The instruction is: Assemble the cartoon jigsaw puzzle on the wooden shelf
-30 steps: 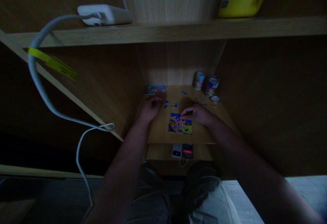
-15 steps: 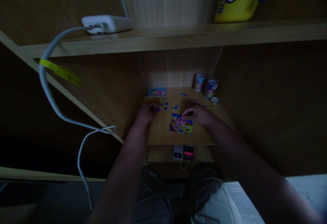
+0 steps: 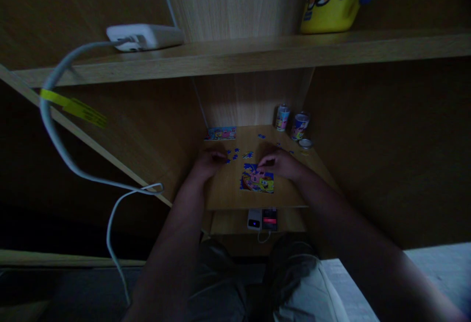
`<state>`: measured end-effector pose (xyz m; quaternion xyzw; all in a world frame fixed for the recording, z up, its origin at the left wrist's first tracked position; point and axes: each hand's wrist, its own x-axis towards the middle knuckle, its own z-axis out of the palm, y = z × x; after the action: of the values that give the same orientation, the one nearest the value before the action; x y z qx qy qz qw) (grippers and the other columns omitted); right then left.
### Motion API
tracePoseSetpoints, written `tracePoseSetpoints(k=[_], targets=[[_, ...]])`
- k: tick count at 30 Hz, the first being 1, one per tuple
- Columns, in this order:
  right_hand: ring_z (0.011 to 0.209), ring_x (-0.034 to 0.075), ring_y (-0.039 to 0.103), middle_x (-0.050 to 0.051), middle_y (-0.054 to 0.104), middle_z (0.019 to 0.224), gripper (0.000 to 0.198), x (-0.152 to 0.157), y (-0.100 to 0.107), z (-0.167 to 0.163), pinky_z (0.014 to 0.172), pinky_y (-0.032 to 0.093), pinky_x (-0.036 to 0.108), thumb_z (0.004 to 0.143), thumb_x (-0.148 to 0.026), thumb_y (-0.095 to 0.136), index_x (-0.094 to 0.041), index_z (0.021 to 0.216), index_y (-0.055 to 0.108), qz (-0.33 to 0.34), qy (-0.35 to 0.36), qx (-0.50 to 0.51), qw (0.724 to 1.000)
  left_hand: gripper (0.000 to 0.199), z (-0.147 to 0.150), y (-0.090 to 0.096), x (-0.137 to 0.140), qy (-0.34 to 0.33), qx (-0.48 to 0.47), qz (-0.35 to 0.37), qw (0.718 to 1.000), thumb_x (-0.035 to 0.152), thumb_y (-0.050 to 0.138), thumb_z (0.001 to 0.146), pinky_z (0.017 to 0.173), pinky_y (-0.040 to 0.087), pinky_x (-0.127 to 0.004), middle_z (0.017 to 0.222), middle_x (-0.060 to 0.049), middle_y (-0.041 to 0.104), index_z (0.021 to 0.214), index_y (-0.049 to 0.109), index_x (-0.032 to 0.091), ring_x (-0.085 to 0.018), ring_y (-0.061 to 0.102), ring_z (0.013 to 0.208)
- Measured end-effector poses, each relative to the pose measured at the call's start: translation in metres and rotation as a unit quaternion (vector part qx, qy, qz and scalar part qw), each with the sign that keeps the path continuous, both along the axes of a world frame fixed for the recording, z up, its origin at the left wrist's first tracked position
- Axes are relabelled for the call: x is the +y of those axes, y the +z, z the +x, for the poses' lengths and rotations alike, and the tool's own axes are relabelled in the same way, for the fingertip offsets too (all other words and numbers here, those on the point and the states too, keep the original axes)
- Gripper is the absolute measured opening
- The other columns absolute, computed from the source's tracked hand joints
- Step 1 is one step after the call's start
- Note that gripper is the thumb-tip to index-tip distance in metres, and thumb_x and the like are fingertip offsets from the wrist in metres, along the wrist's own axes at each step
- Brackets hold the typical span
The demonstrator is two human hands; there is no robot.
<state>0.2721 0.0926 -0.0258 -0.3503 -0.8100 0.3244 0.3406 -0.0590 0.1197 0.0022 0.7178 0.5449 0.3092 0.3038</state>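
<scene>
A partly joined jigsaw puzzle [image 3: 256, 185] with pink and yellow cartoon figures lies on the wooden shelf top. Over its upper edge, my right hand [image 3: 279, 162] pinches thumb and forefinger together at what looks like a puzzle piece, mostly hidden by the fingertips. My left hand [image 3: 209, 162] rests to the left, fingers loosely curled and slightly apart, nothing visible in them. Just beside its fingertips are several loose blue puzzle pieces [image 3: 235, 157]. A small joined cluster of pieces [image 3: 248, 155] lies between the hands, above the puzzle.
At the back left lies a cartoon picture card [image 3: 221, 133]. Two printed tins [image 3: 282, 117] [image 3: 300, 126] stand back right, near a round lid [image 3: 305, 143]. An upper shelf [image 3: 235, 62] holds a white adapter [image 3: 147, 37] with its cable [image 3: 69, 160] and a yellow mug [image 3: 329, 8]. Below sits a phone [image 3: 270, 220].
The whole view has shifted slightly, so things appear a little further left. Both hands keep nearly the same places and poses relative to the puzzle.
</scene>
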Motion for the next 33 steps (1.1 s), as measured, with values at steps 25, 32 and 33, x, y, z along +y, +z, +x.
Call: tracePoseSetpoints(k=[25, 32, 33], targets=[[0.076, 0.020, 0.074, 0.006, 0.084, 0.086, 0.036, 0.000, 0.001, 0.000, 0.073, 0.054, 0.031, 0.096, -0.059, 0.082, -0.024, 0.094, 0.088, 0.010, 0.004, -0.010, 1.000, 0.004, 0.027, 0.003, -0.014, -0.179, 0.045, 0.109, 0.977, 0.026, 0.080, 0.095, 0.103, 0.056, -0.045, 0.102, -0.006, 0.081, 0.097, 0.082, 0.024, -0.026, 0.073, 0.108], [0.078, 0.020, 0.076, 0.005, 0.086, 0.089, 0.036, 0.001, 0.001, 0.001, 0.074, 0.054, 0.031, 0.096, -0.058, 0.082, -0.023, 0.096, 0.088, 0.000, -0.001, -0.020, 1.000, 0.007, 0.030, 0.003, -0.015, -0.201, 0.035, 0.086, 0.975, 0.027, 0.076, 0.098, 0.092, 0.058, -0.039, 0.101, -0.006, 0.080, 0.102, 0.080, 0.023, -0.023, 0.074, 0.097], [0.077, 0.020, 0.075, 0.005, 0.086, 0.089, 0.036, 0.001, 0.000, 0.001, 0.073, 0.054, 0.031, 0.096, -0.058, 0.082, -0.023, 0.096, 0.088, 0.000, 0.000, -0.020, 1.000, 0.008, 0.030, 0.002, -0.015, -0.202, 0.036, 0.091, 0.974, 0.028, 0.077, 0.098, 0.092, 0.058, -0.039, 0.100, -0.006, 0.080, 0.102, 0.080, 0.023, -0.023, 0.073, 0.096]])
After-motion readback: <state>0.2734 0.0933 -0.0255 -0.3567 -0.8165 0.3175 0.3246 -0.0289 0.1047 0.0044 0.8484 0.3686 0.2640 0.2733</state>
